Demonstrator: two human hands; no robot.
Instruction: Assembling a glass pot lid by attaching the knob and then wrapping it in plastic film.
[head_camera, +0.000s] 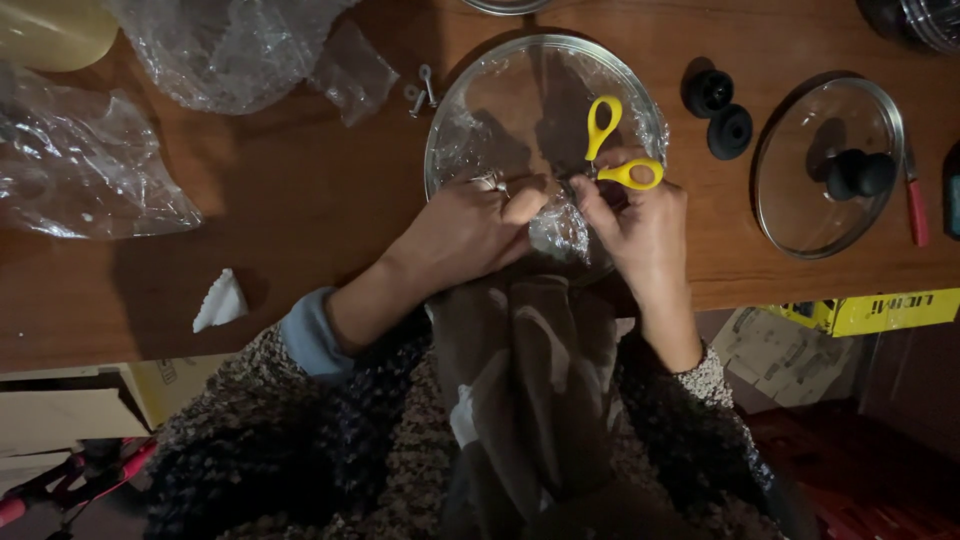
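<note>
A glass pot lid (480, 95) wrapped in clear plastic film lies on the wooden table (300, 190) in front of me. My left hand (465, 230) pinches the plastic film (560, 232) at the lid's near edge. My right hand (640, 225) holds yellow-handled scissors (612, 150), with the handles pointing away from me over the lid. The blades are hidden between my hands and the film. Both hands are close together at the near rim.
A second glass lid with a black knob (830, 165) lies at the right, two black knobs (720, 110) beside it. Crumpled plastic bags (90, 170) sit at the left, screws (420, 92) near the lid, a white scrap (220, 300) at the table's edge. Cardboard boxes lie below.
</note>
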